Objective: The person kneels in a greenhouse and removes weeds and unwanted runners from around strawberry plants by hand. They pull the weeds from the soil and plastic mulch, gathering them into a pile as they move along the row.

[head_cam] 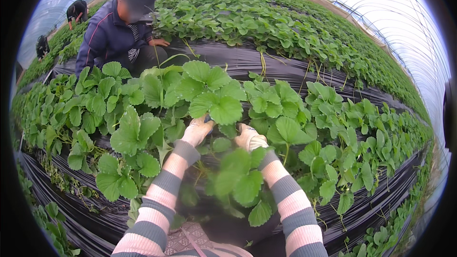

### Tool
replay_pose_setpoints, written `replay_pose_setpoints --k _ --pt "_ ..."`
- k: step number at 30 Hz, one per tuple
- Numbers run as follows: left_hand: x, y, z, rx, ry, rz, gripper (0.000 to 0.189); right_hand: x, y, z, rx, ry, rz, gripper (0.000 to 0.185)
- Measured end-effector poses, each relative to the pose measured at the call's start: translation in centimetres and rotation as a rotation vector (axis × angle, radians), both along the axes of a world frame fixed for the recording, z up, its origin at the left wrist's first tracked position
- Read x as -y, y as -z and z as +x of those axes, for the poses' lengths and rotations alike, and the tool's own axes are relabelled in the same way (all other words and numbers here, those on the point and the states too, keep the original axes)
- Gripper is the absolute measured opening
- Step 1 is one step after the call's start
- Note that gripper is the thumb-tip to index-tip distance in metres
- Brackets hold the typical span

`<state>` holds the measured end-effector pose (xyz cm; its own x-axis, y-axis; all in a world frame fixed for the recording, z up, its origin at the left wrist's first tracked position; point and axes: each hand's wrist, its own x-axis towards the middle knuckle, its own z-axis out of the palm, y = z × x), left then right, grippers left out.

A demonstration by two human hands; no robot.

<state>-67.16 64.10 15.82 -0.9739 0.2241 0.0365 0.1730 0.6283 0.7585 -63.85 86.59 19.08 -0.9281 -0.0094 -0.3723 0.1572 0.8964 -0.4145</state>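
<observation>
Both of my hands wear pale work gloves and reach in among strawberry plants at the middle of the view. My left hand is under a cluster of broad green leaves, its fingertips hidden by the foliage. A short way to the right, my right hand is at the same height, with its fingers also lost behind leaves. Whether either hand grips a stem cannot be seen. Between my forearms stand more strawberry leaves, partly blurred and close to the camera.
Black plastic mulch film covers the raised beds. Across the row, a person in a dark jacket crouches at the left. Farther back, another person bends over plants. Arched greenhouse hoops curve overhead. Cut or loose stems lie on the film.
</observation>
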Motion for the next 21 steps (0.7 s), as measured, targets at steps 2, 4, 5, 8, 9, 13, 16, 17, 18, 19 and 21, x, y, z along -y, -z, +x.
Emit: replay_pose_setpoints --k 2,4,5,8,9,13,16,17,18,19,21 --pt "0.3 0.8 -0.2 -0.138 0.085 -0.085 0.045 0.4 0.4 -0.9 0.0 -0.164 0.112 0.044" --pt "0.1 1.0 -0.2 -0.176 0.121 -0.191 0.042 1.1 0.5 -1.5 -0.156 -0.43 0.186 0.038" --pt "0.2 0.9 -0.3 -0.411 0.22 -0.463 0.043 1.2 0.3 -2.0 -0.173 -0.432 0.151 0.036" --pt "-1.5 1.6 -0.4 -0.61 0.271 -0.585 0.046 2.4 1.2 -2.5 -0.381 -0.206 -0.058 0.032" --pt "-2.1 2.0 -0.7 -0.434 0.215 -0.543 0.046 2.6 1.5 -2.7 -0.309 -0.371 0.106 0.031" --pt "-2.6 5.2 -2.8 0.068 0.086 -0.314 0.046 1.1 2.5 -2.4 -0.225 -0.553 0.241 0.031" --pt "-1.1 8.6 -3.5 -0.224 0.307 -0.289 0.049 0.1 1.0 -1.0 -0.304 -0.474 0.027 0.035" --pt "-0.5 9.7 -3.6 -0.033 0.256 0.037 0.051 0.2 -0.1 -0.3 -0.224 -0.35 -0.092 0.035" --pt "0.1 10.6 -3.7 0.047 0.24 0.176 0.052 0.7 -1.4 0.5 -0.14 -0.226 -0.21 0.036" --pt "0.5 11.3 -3.6 0.017 0.219 0.179 0.053 1.3 -3.0 1.4 -0.015 -0.076 -0.272 0.037" --pt "0.9 11.8 -3.4 -0.241 0.27 -0.185 0.053 1.4 -6.8 3.7 0.116 -0.285 -0.353 0.039"
